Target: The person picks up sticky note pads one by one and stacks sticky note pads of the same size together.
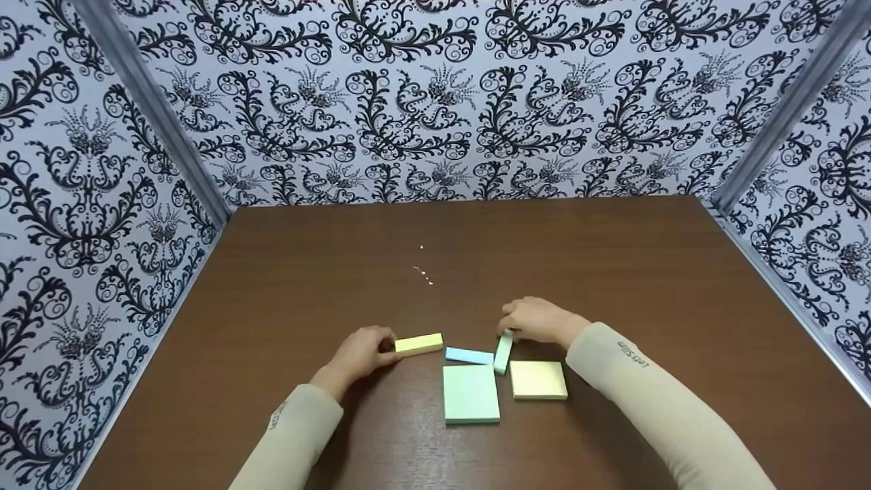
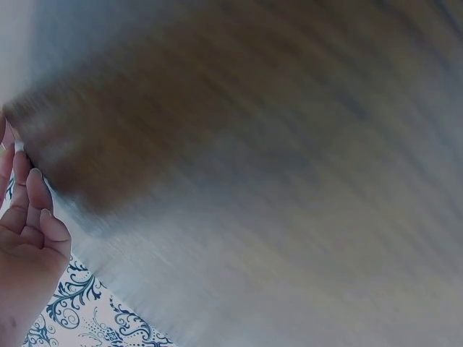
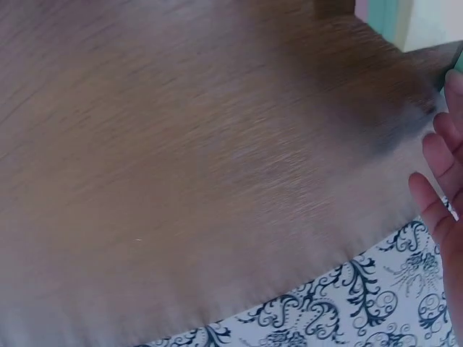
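Note:
My left hand (image 1: 365,350) pinches the left end of a narrow yellow sticky-note pad (image 1: 418,344) in the head view. My right hand (image 1: 541,320) grips the far end of a narrow pale green sticky-note pad (image 1: 503,354). Between them a narrow blue pad (image 1: 469,356) lies on the table, its right end close to the narrow green one. Nearer to me are a square green pad (image 1: 471,395) and, to its right, a smaller yellow pad (image 1: 538,380). At the left wrist view's edge, the left hand (image 2: 32,231) shows partly; the right hand (image 3: 443,159) is cut off in its own view.
The brown wooden table (image 1: 306,272) bears a few small white specks (image 1: 425,275) beyond the hands. Patterned panels (image 1: 408,102) stand at its back and both sides. A layered pad edge (image 3: 391,22) shows at the right wrist view's top.

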